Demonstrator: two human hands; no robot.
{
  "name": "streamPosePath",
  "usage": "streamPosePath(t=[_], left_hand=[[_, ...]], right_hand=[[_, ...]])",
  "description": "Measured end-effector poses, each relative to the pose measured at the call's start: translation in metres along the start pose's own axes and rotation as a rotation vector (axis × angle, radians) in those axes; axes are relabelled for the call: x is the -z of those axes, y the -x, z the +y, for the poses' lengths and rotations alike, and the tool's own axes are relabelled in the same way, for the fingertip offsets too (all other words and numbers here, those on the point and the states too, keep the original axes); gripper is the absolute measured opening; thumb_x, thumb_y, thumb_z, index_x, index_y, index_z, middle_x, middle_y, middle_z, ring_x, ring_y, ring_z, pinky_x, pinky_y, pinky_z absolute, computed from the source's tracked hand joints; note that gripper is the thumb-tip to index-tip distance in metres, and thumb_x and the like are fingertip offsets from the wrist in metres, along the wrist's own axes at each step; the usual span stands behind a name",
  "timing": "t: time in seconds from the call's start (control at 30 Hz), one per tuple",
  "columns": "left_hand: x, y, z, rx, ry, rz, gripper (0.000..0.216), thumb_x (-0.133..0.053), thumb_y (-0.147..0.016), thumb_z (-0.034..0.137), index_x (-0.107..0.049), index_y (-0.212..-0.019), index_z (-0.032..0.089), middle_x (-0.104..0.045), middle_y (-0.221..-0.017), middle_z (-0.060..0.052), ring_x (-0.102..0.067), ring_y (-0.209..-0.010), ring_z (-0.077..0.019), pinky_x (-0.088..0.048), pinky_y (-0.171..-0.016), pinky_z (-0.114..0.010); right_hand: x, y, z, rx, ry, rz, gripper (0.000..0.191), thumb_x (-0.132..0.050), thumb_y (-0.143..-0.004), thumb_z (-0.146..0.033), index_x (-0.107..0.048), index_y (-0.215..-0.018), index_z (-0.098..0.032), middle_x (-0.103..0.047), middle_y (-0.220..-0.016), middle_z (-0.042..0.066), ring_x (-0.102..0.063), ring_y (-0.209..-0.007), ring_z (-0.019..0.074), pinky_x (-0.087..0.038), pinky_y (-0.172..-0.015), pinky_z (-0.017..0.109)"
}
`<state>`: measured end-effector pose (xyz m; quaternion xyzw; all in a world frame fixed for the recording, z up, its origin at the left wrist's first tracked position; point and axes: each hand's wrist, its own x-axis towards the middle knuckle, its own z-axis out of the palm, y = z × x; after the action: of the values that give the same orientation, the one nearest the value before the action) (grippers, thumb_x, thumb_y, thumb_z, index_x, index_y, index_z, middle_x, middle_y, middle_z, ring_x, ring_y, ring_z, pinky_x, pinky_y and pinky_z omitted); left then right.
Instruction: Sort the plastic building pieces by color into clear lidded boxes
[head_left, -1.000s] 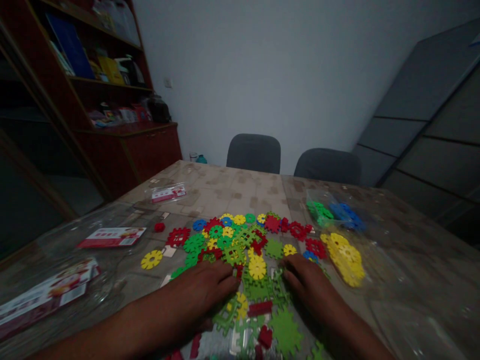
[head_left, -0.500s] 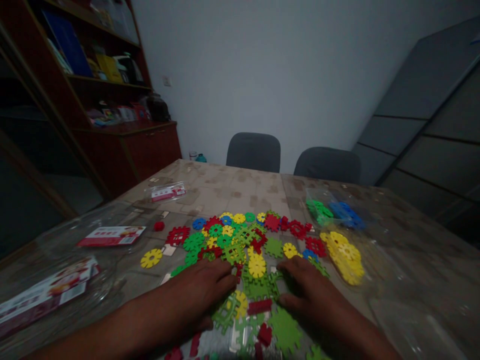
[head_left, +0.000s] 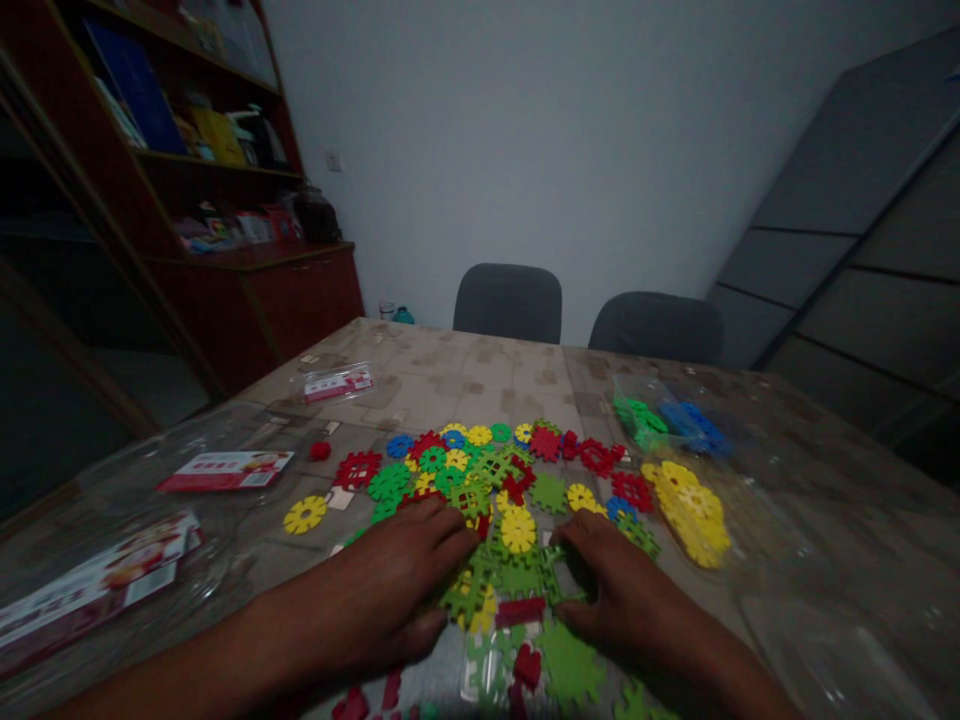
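A heap of plastic interlocking pieces lies in front of me: yellow notched discs (head_left: 517,528), green square pieces (head_left: 521,575) and red square pieces (head_left: 358,469). My left hand (head_left: 409,580) rests on the heap's near left side, thumb apart from the fingers, beside a green lattice piece (head_left: 466,597) that partly covers a yellow disc. On the right, my right hand (head_left: 611,580) curves at the edge of a green frame-like piece (head_left: 556,570), its thumb and forefinger apart. Between the hands lie a dark red bar (head_left: 520,611) and a large green plate (head_left: 570,660). Undersides of both hands are hidden.
Clear plastic packages with printed cards (head_left: 229,470) lie at the left. To the right, yellow discs (head_left: 694,512), green pieces (head_left: 640,422) and blue pieces (head_left: 694,428) sit in clear packaging. Two grey chairs (head_left: 508,303) stand beyond the patterned table (head_left: 480,370).
My left hand has shifted slightly right and toward me over the pieces. The green lattice piece beside it has moved a little right. My right hand stays nearly in place.
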<state>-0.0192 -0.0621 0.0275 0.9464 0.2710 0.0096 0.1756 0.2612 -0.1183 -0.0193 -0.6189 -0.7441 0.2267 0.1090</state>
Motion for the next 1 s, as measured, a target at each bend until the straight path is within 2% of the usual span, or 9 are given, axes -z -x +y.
streamPosePath(t=[0.2, 0.33, 0.47, 0.6, 0.7, 0.83, 1.0], left_hand=[[-0.001, 0.000, -0.002, -0.011, 0.070, -0.019, 0.049, -0.061, -0.075, 0.013, -0.057, -0.122, 0.022, -0.064, -0.119, -0.010, -0.060, -0.111, -0.0304, -0.049, -0.098, -0.043], [-0.002, 0.002, -0.003, 0.001, 0.119, 0.001, 0.047, -0.064, -0.076, 0.017, -0.056, -0.123, 0.023, -0.065, -0.117, -0.009, -0.062, -0.108, -0.0302, -0.051, -0.095, -0.045], [-0.001, 0.000, -0.002, -0.006, 0.132, 0.070, 0.057, -0.066, -0.076, 0.018, -0.052, -0.132, 0.024, -0.063, -0.128, -0.009, -0.058, -0.119, -0.0315, -0.047, -0.104, -0.047], [0.002, -0.003, -0.002, 0.041, 0.145, 0.079, 0.042, -0.059, -0.084, 0.023, -0.058, -0.126, 0.024, -0.069, -0.122, -0.009, -0.062, -0.115, -0.0301, -0.050, -0.100, -0.046], [0.002, -0.004, -0.004, 0.056, 0.185, 0.078, 0.037, -0.054, -0.091, 0.029, -0.059, -0.127, 0.024, -0.070, -0.122, -0.009, -0.064, -0.112, -0.0283, -0.051, -0.098, -0.045], [0.002, -0.002, -0.004, 0.080, 0.239, 0.032, 0.042, -0.055, -0.094, 0.034, -0.056, -0.135, 0.027, -0.067, -0.133, -0.008, -0.063, -0.119, -0.0276, -0.050, -0.102, -0.045], [-0.001, 0.001, -0.008, 0.074, 0.270, 0.026, 0.049, -0.061, -0.095, 0.039, -0.050, -0.142, 0.028, -0.057, -0.146, -0.010, -0.054, -0.132, -0.0315, -0.045, -0.110, -0.050]], right_hand=[[0.000, -0.003, -0.006, -0.002, 0.106, 0.043, 0.028, -0.066, -0.073, -0.022, -0.062, -0.100, -0.015, -0.061, -0.107, 0.015, -0.056, -0.101, 0.0303, -0.047, -0.090, 0.044], [0.003, -0.002, -0.007, -0.016, 0.101, 0.048, 0.029, -0.066, -0.077, -0.022, -0.063, -0.105, -0.016, -0.061, -0.115, 0.016, -0.056, -0.108, 0.0326, -0.046, -0.095, 0.048], [0.004, -0.001, -0.007, -0.004, 0.046, 0.004, 0.036, -0.069, -0.080, -0.022, -0.065, -0.116, -0.019, -0.060, -0.123, 0.014, -0.056, -0.113, 0.0317, -0.046, -0.099, 0.047], [0.007, 0.002, -0.006, 0.008, 0.011, -0.033, 0.052, -0.071, -0.076, -0.017, -0.063, -0.127, -0.021, -0.059, -0.129, 0.013, -0.055, -0.118, 0.0298, -0.043, -0.104, 0.045], [0.010, 0.003, -0.006, 0.017, -0.007, -0.053, 0.052, -0.069, -0.074, -0.014, -0.064, -0.126, -0.021, -0.060, -0.127, 0.012, -0.054, -0.118, 0.0290, -0.043, -0.104, 0.044], [0.009, 0.003, -0.004, 0.011, -0.023, -0.044, 0.043, -0.068, -0.074, -0.016, -0.065, -0.116, -0.022, -0.062, -0.119, 0.011, -0.057, -0.112, 0.0284, -0.045, -0.100, 0.044], [0.005, 0.003, -0.001, 0.009, -0.058, -0.012, 0.047, -0.071, -0.070, -0.016, -0.062, -0.116, -0.022, -0.063, -0.127, 0.012, -0.056, -0.118, 0.0308, -0.043, -0.104, 0.047]])
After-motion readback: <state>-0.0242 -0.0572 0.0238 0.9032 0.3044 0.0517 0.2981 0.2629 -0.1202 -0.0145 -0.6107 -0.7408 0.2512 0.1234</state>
